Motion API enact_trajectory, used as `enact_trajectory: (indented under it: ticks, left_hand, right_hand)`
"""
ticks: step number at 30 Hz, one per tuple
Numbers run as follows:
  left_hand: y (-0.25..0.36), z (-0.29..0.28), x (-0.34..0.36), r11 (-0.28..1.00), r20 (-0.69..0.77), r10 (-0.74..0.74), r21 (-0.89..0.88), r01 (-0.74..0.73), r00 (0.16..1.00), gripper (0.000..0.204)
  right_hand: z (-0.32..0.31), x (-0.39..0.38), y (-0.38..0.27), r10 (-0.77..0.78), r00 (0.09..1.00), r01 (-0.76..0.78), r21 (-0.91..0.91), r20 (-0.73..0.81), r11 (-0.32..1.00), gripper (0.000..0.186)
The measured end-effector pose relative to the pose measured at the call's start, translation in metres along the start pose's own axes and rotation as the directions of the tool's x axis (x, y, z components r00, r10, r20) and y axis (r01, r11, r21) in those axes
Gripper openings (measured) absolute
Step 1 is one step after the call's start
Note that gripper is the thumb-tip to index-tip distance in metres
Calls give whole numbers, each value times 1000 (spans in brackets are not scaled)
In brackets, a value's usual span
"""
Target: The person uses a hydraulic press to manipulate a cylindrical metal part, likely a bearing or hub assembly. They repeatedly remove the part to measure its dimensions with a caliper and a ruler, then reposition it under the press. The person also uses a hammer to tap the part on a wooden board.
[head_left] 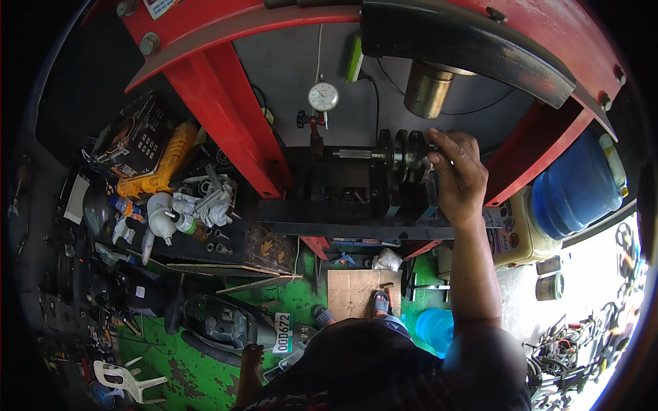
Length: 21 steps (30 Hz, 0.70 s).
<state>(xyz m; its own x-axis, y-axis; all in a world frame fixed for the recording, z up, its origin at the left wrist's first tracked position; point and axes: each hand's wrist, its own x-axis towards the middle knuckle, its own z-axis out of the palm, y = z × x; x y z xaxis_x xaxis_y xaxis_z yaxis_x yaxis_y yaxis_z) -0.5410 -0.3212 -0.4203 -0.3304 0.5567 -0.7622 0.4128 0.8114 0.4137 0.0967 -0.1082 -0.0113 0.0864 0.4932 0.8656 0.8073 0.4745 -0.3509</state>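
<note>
A crankshaft lies level across dark metal supports on the bed of a red press frame. Its thin shaft points left and its round webs sit at the right. My right hand grips the crankshaft's right end, thumb and forefinger closed around it. Over the left shaft stands a dial indicator, its stem pointing down on a small red and black holder; whether the tip touches is too small to tell. My left hand hangs low beside my body, near a motorcycle's tail, its fingers too dim to read.
The press's brass-coloured ram hangs above my right hand. Left, a bench carries a yellow tool case, bottles and rags. Blue water jug and beige container stand right. Below are cardboard and a motorcycle.
</note>
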Motion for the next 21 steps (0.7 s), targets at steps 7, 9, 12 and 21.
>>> enact_trajectory:
  ticks: [7, 9, 12, 21]
  left_hand:
    - [2, 13, -1, 999, 45, -22, 42, 21, 999, 30]
    - [0, 12, 0, 995, 13, 17, 100, -19, 1000, 30]
    - [-4, 15, 23, 933, -79, 253, 283, -222, 964, 30]
    - [332, 60, -170, 447, 99, 893, -72, -891, 440, 45]
  right_hand:
    - [13, -8, 14, 139, 989, -134, -101, 50, 986, 32]
    - [9, -9, 8, 169, 982, -162, -90, 82, 983, 31]
    - [1, -5, -1, 139, 990, -139, -6, 8, 990, 31]
    - [6, -10, 13, 195, 980, -193, -51, 34, 980, 28]
